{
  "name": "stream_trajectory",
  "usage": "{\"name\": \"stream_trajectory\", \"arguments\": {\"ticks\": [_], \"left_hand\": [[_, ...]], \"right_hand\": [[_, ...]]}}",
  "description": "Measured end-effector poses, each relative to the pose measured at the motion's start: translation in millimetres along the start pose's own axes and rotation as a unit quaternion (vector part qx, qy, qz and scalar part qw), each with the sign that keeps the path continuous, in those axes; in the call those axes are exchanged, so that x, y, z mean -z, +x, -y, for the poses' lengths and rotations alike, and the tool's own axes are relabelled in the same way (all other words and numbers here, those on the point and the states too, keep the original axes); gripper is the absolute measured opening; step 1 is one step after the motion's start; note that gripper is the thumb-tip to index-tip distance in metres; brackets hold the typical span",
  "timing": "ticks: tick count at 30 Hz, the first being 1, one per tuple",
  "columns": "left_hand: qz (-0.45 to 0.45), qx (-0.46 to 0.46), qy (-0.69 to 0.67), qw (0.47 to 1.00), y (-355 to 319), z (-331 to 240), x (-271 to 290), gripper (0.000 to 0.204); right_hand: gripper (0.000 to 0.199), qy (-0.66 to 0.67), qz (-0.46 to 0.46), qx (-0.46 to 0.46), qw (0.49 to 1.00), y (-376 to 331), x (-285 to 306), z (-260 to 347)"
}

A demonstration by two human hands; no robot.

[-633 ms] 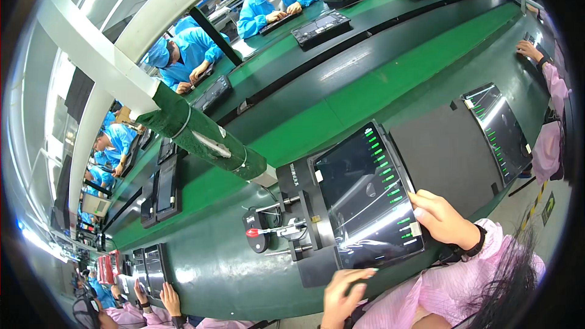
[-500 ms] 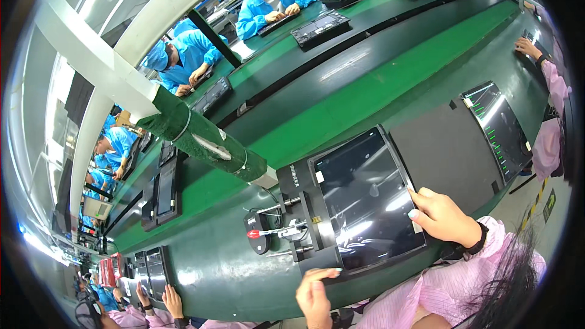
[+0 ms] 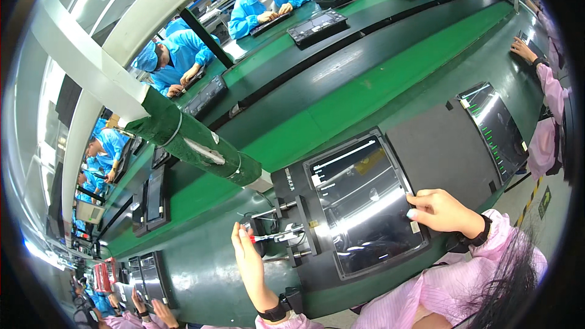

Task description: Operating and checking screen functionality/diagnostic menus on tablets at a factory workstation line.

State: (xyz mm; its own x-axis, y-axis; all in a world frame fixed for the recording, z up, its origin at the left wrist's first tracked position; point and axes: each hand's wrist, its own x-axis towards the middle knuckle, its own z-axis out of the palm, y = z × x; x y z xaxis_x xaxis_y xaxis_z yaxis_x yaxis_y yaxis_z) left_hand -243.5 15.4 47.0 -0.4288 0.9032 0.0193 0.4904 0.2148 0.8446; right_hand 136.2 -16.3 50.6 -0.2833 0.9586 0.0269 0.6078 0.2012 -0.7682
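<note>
A black tablet screen [image 3: 365,225] lies in a dark test fixture [image 3: 292,176] in front of me, lit with a few small white lines. My right hand [image 3: 448,213] pinches the right edge of the screen with bent thumb and fingers. At the fixture's left end is a metal toggle clamp [image 3: 289,233] with a red handle [image 3: 259,239]. My left hand [image 3: 248,268] is upright beside that handle, fingers stretched out and touching or nearly touching it; the palm side is partly hidden.
A flat dark plate [image 3: 436,146] extends right from the fixture to another panel [image 3: 495,128] showing green marks. Beyond the green bench [image 3: 341,106] slants a green-wrapped post [image 3: 201,143]. Co-workers in blue [image 3: 268,3] sit across; a pink-sleeved arm [image 3: 548,82] reaches in at right.
My left hand has risen from the fixture's near edge up and left to the clamp's red handle. The screen has gone from dark to showing white lines. My right hand stays at the edge.
</note>
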Motion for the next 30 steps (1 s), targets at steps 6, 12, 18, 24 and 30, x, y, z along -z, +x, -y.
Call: {"name": "stream_trajectory", "arguments": {"ticks": [6,12,18,24,30], "left_hand": [[-0.034,-0.016,-0.253,0.967,-1,6,-14,0.054],[0.082,-0.164,-0.047,0.982,-24,-16,-37,0.041],[0.131,-0.274,0.164,0.938,-24,-17,-49,0.039],[0.131,-0.285,0.144,0.939,-21,-11,-50,0.039],[0.120,-0.333,0.158,0.922,-20,-8,-53,0.034]], "right_hand": [[0.047,-0.005,0.026,-0.004,1.000,0,0,-6],[0.041,0.027,0.022,-0.005,0.999,-1,-1,-12],[0.037,-0.010,-0.011,0.002,1.000,-4,-8,-9],[0.034,-0.001,-0.072,0.010,0.997,-5,-20,-7],[0.032,-0.012,-0.090,-0.017,0.996,-7,-24,-10]]}}
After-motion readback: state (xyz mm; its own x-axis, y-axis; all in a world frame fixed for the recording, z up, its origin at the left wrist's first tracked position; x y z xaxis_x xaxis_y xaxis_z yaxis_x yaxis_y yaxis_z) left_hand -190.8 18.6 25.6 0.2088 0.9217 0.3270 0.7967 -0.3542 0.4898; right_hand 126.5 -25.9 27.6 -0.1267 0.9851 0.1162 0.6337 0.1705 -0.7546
